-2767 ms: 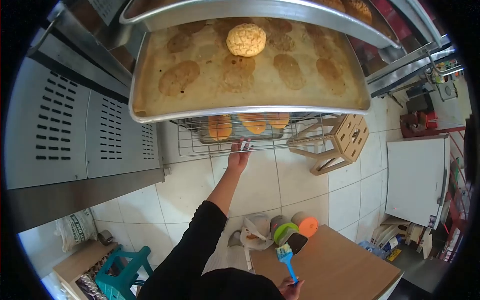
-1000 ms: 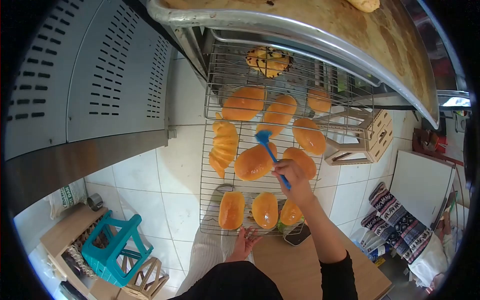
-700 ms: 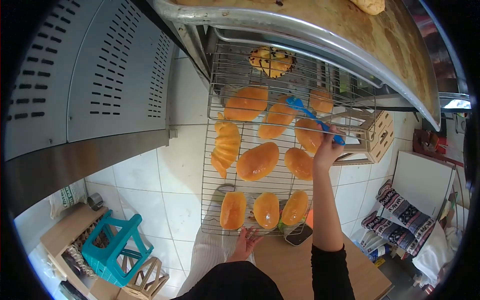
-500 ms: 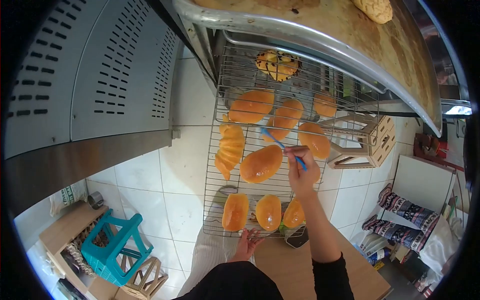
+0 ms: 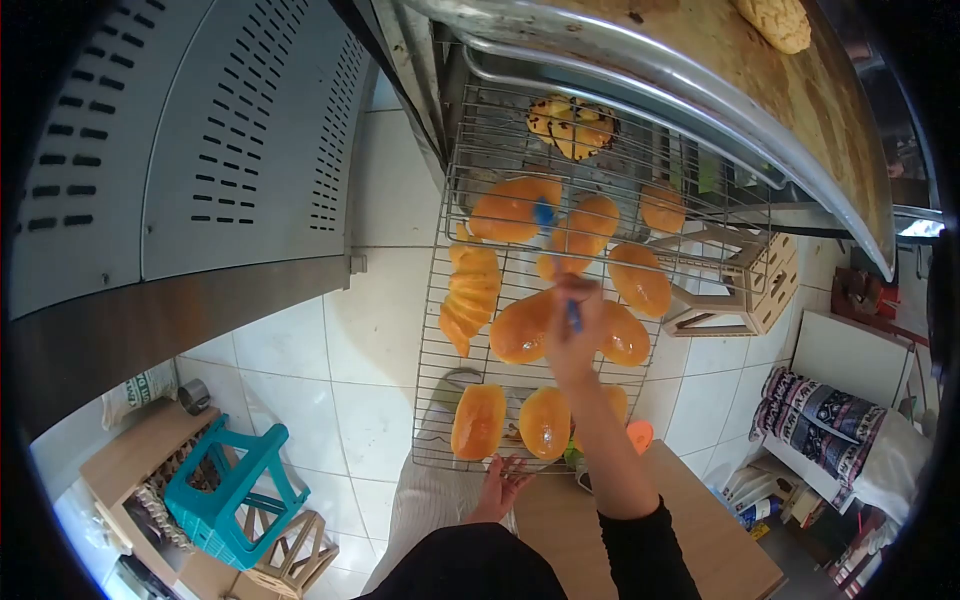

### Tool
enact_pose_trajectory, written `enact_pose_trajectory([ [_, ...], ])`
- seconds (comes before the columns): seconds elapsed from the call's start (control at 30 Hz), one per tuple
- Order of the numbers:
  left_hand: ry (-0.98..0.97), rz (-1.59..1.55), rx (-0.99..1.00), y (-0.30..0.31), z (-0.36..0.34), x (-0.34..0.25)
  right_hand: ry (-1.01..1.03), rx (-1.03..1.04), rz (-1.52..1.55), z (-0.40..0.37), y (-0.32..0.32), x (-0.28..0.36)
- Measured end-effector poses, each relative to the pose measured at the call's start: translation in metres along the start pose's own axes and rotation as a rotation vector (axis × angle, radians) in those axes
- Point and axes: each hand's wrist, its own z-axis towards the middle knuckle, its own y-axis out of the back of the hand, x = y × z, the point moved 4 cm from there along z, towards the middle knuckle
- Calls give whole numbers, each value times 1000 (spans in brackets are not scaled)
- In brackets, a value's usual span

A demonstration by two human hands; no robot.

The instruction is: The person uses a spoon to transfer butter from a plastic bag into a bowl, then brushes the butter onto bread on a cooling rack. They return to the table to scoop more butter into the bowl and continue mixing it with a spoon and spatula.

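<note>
Pale square floor tiles with thin grout lines cover the floor. A grey metal cabinet with rows of slots fills the upper left. Below it, a teal plastic stool stands beside a low wooden shelf. A light-brown wooden table has its edge near a white fridge-like box. A wooden folding stool stands at right.

Reads, apparently, "DAM" on the white sack, well left of the fingers of the left hand. Blurs beyond that.
</note>
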Motion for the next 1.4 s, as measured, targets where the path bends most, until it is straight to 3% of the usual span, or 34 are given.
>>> enact_pose_trajectory([
  [0.07, -3, -1, 12, 1, 1, 0, 101, 288, -15, -14, -20, 22],
  [0.2, 0, -8, 22, 4, 3, 1, 29, 243, 93, -11, -26, 17],
  [0.27, 7, -16, 37, 6, 4, 1, -395, -174, 378, 0, -10, -18],
  [0.3, 6, -16, 35, 4, 2, 0, -397, -174, 378, 8, -8, -23],
  [0.37, -7, 4, 18, 0, 0, -3, -481, -486, 522, 17, 4, -33],
  [0.57, -18, 29, -30, -7, -4, -5, -585, -265, 628, 15, -29, -26],
  [0.7, -17, 23, -1, -5, -5, -5, -475, -505, 668, 39, -12, -58],
  [0.8, -3, 18, 1, -3, -3, -4, -453, -624, 530, 43, 1, -57],
  [0.87, 2, 24, 4, -2, -2, -4, -431, -421, 544, 34, -5, -41],
  [1.0, 1, 41, 3, -2, -2, -4, -520, -300, 622, 3, -2, -38],
  [1.17, -40, 54, 35, -9, -6, -7, -443, -651, 347, -6, 83, -39],
  [1.3, -30, 94, -6, -6, -3, -8, -511, -664, 196, -29, 138, -44],
  [1.4, -52, 96, 42, -9, -4, -11, -388, -760, -100, -32, 170, -34],
])
